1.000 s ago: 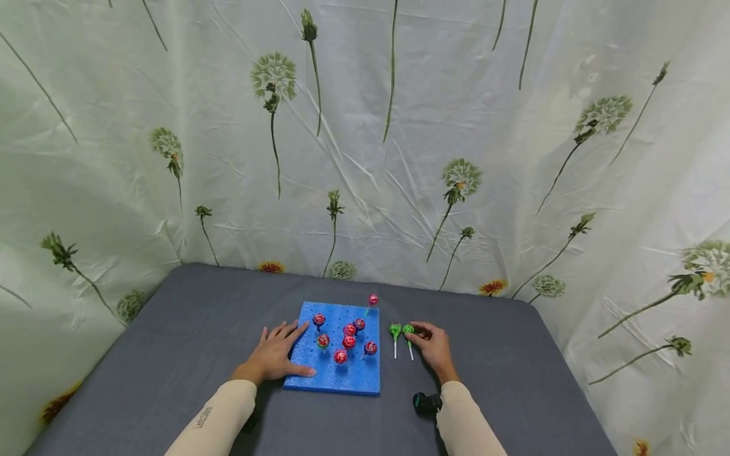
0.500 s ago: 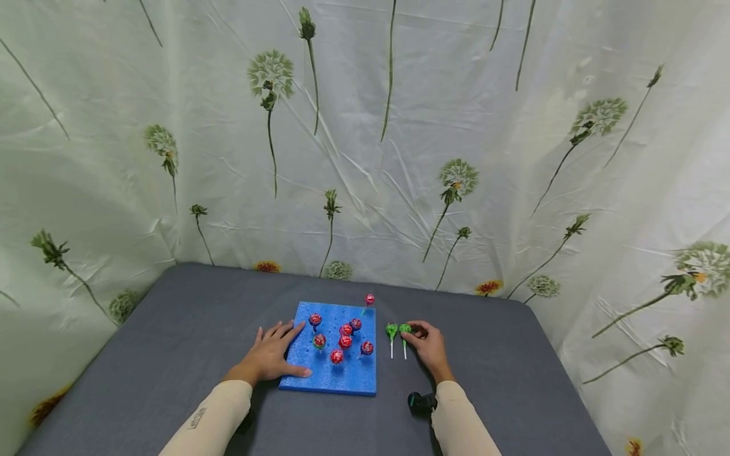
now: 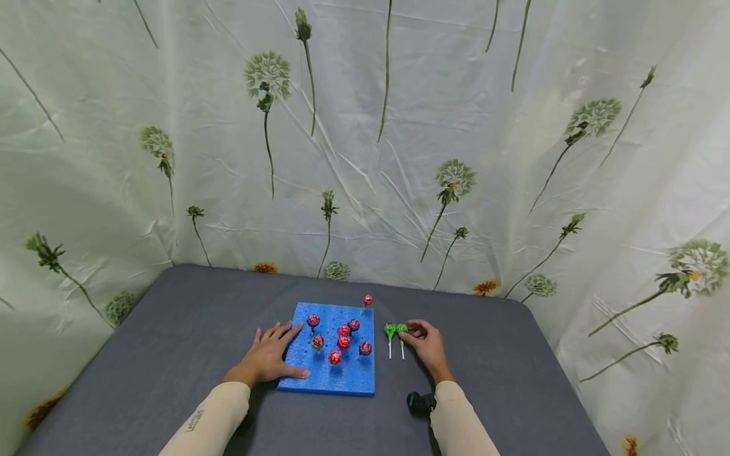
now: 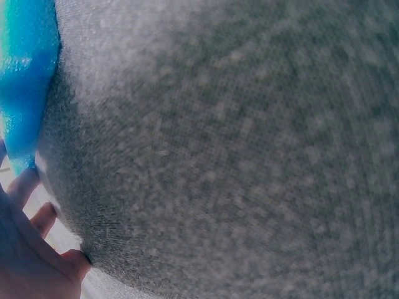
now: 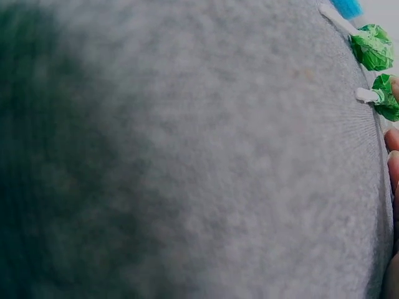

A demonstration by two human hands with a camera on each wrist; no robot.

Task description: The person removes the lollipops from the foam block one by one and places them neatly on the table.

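My left hand (image 3: 267, 356) lies with spread fingers on the left edge of a blue foam board (image 3: 353, 382), its thumb over the board's lower left. Several lollipops in red wrappers, such as the front red lollipop (image 3: 334, 357), stand upright in the board. Right of it, two green lollipops lie side by side on the grey table with white sticks toward me: the left green lollipop (image 3: 390, 330) and the right green lollipop (image 3: 402, 329). My right hand (image 3: 429, 347) pinches the right one by its wrapped head. In the right wrist view, fingertips (image 5: 392, 139) show beside the green wrapper (image 5: 388, 99).
Small holes dot the foam board's top. A dark wrist device (image 3: 421, 403) sits by the right sleeve. The grey table (image 3: 490, 361) ends at the back against a white curtain (image 3: 353, 158) printed with dandelions.
The right green lollipop has turned slightly, its stick now closer to and more parallel with the left one's. My left hand stays on the board. The whole head view has shifted a little.
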